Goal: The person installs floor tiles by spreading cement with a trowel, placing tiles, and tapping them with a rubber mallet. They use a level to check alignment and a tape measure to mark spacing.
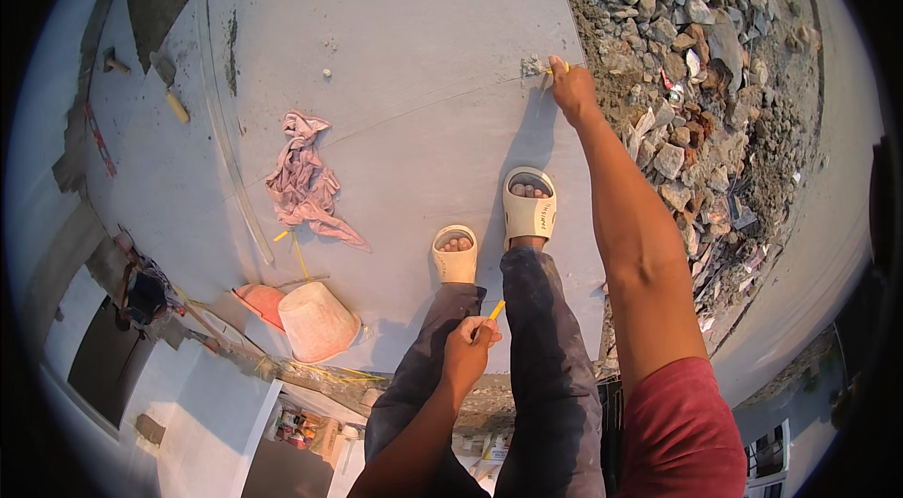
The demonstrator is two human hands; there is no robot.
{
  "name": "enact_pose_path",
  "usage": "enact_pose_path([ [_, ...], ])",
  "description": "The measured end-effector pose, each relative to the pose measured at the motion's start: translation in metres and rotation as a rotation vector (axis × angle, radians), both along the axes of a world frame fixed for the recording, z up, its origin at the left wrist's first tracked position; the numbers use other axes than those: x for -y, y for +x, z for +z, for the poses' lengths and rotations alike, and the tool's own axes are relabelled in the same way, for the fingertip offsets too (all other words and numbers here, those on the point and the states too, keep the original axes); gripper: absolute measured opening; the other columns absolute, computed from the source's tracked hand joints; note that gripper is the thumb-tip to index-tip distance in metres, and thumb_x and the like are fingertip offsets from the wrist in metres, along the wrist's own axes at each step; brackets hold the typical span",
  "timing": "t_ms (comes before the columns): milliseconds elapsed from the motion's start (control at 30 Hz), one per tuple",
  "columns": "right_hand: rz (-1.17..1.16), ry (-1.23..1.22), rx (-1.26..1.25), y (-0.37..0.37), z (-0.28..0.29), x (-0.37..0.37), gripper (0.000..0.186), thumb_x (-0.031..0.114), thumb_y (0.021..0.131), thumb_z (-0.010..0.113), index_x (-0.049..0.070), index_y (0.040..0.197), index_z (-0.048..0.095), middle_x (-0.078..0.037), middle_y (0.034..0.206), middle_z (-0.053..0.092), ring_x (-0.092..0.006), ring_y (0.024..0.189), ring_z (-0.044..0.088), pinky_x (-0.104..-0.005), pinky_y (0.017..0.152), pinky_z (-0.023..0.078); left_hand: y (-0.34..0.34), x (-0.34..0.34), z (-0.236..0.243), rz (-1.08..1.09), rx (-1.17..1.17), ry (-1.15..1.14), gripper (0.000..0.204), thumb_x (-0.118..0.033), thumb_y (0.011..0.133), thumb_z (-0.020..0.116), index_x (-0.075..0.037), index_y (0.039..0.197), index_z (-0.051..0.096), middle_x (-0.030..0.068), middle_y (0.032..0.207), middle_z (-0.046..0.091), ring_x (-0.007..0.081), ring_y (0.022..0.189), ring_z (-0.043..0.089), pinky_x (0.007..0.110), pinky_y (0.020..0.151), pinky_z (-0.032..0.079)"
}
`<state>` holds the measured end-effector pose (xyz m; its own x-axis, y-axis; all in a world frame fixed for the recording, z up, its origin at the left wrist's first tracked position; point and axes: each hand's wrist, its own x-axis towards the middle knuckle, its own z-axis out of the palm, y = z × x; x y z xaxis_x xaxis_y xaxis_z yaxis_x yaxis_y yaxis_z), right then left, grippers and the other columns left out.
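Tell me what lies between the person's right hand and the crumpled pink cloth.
Head view: a rough grey lump by the right hand, then smooth grey floor with a thin dark line toward the cloth.

Outdoor building site: rubble point(673, 159) borders a concrete slab point(404, 65).

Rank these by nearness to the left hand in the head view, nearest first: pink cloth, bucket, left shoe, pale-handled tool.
From the left hand:
1. Left shoe, just ahead of the hand.
2. Bucket, off to its left.
3. Pink cloth, ahead and left, beyond the bucket.
4. Pale-handled tool, toward the upper left.
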<state>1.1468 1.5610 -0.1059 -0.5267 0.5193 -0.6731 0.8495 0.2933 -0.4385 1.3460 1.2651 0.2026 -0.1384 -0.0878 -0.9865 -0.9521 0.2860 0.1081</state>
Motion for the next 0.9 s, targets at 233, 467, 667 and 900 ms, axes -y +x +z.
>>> enact_pose_path([
  [233,0.108,-0.167,-0.128,0.009,0.056,0.001,0.036,0.028,0.091,0.054,-0.004,0.079,0.063,-0.017,0.071,0.064,-0.0307,0.067,0.061,-0.0426,0.065,0.049,-0.006,-0.004,0.017,-0.074,-0.08,0.028,0.025,-0.019,0.098,0.058,0.005,0.105,0.063,0.0091,0.093,0.067,0.017,0.085,0.069,0.029,0.079,0.052],
  [467,-0.196,-1.099,0.191,0.07,0.287,0.106,0.025,0.034,0.098,0.062,0.011,0.089,0.06,0.008,0.056,0.039,-0.005,0.043,0.031,-0.0243,0.04,0.028,-0.069,-0.008,0.066,0.354,-0.177,0.086,0.033,-0.027,0.1,0.058,0.004,0.112,0.062,0.0102,0.107,0.069,0.0157,0.099,0.066,0.028,0.085,0.051],
  [667,-0.311,-1.218,0.372,0.067,0.407,0.189,0.028,0.038,0.102,0.055,0.014,0.087,0.053,0.008,0.056,0.037,-0.005,0.042,0.031,-0.0236,0.04,0.029,-0.133,0.027,0.108,0.595,-0.299,0.221,0.03,-0.024,0.1,0.058,0.004,0.112,0.062,0.0046,0.102,0.068,0.0094,0.096,0.062,0.025,0.088,0.048],
  [900,0.061,-0.964,0.271,-0.029,0.453,0.279,0.031,0.032,0.104,0.049,0.002,0.105,0.059,0.002,0.061,0.044,-0.0107,0.049,0.045,-0.0254,0.049,0.04,-0.2,0.13,0.106,0.461,-0.318,0.177,0.032,-0.023,0.098,0.06,0.007,0.108,0.063,0.0116,0.096,0.072,0.0139,0.095,0.068,0.027,0.081,0.052],
])
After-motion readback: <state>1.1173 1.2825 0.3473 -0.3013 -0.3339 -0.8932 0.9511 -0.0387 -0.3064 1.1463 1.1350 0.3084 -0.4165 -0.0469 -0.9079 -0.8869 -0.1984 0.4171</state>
